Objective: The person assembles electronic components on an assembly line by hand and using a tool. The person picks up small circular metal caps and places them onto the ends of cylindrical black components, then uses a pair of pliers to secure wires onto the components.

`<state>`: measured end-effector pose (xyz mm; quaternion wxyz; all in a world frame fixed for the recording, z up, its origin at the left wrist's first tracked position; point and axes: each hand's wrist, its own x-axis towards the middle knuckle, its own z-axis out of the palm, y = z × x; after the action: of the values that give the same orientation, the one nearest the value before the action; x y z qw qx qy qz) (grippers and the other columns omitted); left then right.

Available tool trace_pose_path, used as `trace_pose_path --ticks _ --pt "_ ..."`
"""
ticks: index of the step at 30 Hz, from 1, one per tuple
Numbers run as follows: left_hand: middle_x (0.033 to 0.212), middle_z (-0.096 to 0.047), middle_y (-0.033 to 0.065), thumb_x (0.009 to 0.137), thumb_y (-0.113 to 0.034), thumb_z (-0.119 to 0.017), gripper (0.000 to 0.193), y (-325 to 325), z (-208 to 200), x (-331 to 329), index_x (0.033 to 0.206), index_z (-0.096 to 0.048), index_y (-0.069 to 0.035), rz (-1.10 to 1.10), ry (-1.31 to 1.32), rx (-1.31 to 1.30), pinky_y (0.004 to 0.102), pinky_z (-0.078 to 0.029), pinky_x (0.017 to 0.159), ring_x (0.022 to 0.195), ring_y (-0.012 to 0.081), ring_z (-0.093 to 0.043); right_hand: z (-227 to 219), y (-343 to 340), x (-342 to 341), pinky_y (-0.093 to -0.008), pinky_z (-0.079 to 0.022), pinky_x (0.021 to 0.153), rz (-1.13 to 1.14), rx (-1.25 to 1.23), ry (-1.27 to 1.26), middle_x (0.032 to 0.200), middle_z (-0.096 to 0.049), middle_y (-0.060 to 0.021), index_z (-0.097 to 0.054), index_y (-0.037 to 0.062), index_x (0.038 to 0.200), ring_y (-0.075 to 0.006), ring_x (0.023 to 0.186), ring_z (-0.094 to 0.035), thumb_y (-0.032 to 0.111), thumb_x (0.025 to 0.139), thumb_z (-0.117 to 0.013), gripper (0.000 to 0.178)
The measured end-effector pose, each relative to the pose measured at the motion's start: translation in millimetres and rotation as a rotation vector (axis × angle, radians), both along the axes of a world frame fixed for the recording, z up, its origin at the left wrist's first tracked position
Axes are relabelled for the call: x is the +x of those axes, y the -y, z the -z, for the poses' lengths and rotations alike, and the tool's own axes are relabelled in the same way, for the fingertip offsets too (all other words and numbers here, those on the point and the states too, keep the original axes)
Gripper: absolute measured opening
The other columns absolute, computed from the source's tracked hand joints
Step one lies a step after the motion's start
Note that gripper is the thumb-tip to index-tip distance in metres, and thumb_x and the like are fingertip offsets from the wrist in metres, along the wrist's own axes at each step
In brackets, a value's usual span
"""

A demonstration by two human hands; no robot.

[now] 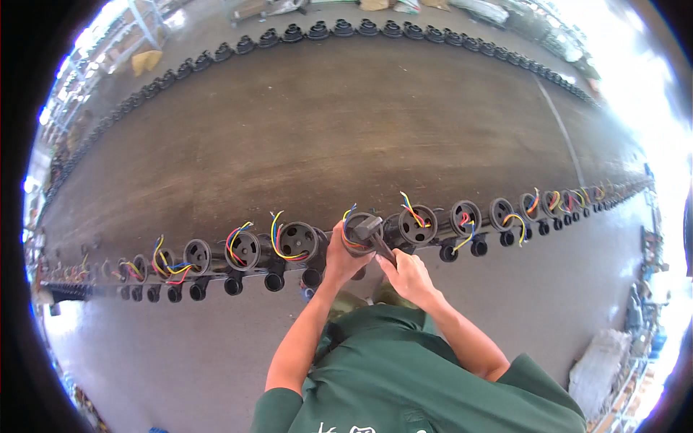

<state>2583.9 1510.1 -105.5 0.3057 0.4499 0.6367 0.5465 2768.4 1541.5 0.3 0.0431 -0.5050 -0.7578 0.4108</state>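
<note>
My left hand [343, 254] is closed around the left side of a round black housing [356, 247], one of many in a row along the table's near edge. Blue and yellow wires [349, 214] stick up from its far left side. My right hand [408, 277] is closed on a dark bar with a blocky end [370, 224], which lies over the housing's opening. Whether it is a tool or a thick cable with a plug, I cannot tell. The bar and my fingers hide much of the housing's inside.
Close on the left stands another wired black housing [298, 242]; on the right is one more [419, 222]. Their pipe-like necks overhang the edge of the wide brown table [289, 130]. Small black parts [318, 30] line its far edge. Shelving [133, 36] rises at the far left.
</note>
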Motion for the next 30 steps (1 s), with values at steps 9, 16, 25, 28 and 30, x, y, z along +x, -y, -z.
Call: trace_pose_path --ticks 9,16,25,28,30 --pt "0.131 -0.068 0.0107 0.066 -0.015 -0.094 0.098 16.1 12.1 9.2 0.149 -0.043 -0.006 -0.029 0.059 -0.240 0.0351 -0.052 0.104 0.119 0.0196 -0.066 -29.5 -24.8 18.8 -0.0511 -0.053 0.066 -0.144 0.090 -0.112 0.074 -0.067 -0.0255 -0.065 -0.0025 0.098 -0.0467 0.071 -0.067 0.040 0.101 -0.063 0.042" --pt "0.132 -0.068 0.0101 0.069 -0.015 -0.094 0.098 9.4 2.1 12.9 0.150 -0.040 -0.005 -0.021 0.065 -0.269 0.0361 -0.049 0.108 0.122 0.0208 -0.065 -20.8 -54.2 17.9 -0.0492 -0.052 0.068 -0.253 0.012 -0.107 0.074 -0.068 -0.0239 -0.066 -0.0034 0.093 -0.0410 0.072 -0.069 0.045 0.103 -0.057 0.050" --pt "0.132 -0.068 0.0119 0.063 -0.018 -0.095 0.102 10.7 -6.9 17.3 0.150 -0.042 -0.010 -0.031 0.047 -0.205 0.0371 -0.052 0.105 0.122 0.0239 -0.067 1.9 -30.8 18.2 -0.0573 -0.054 0.081 -0.161 0.057 0.038 0.089 -0.071 -0.0287 -0.064 -0.0009 0.100 -0.0498 0.091 -0.068 0.043 0.100 -0.061 0.044" --pt "0.133 -0.067 0.0116 0.064 -0.016 -0.095 0.102 17.3 -3.6 17.6 0.150 -0.042 -0.009 -0.046 0.098 -0.270 0.0371 -0.050 0.106 0.123 0.0237 -0.065 -8.4 -42.4 11.5 -0.0564 -0.055 0.081 -0.222 -0.014 0.004 0.090 -0.071 -0.0284 -0.066 -0.0013 0.100 -0.0491 0.090 -0.069 0.043 0.100 -0.061 0.044" --pt "0.135 -0.066 0.0121 0.064 -0.016 -0.095 0.102 14.4 -2.7 18.0 0.151 -0.042 -0.009 -0.041 0.098 -0.201 0.0370 -0.049 0.108 0.126 0.0233 -0.064 -32.6 -43.2 9.8 -0.0505 -0.053 0.072 -0.203 0.054 -0.076 0.081 -0.070 -0.0247 -0.068 -0.0023 0.097 -0.0422 0.077 -0.068 0.040 0.100 -0.062 0.043"
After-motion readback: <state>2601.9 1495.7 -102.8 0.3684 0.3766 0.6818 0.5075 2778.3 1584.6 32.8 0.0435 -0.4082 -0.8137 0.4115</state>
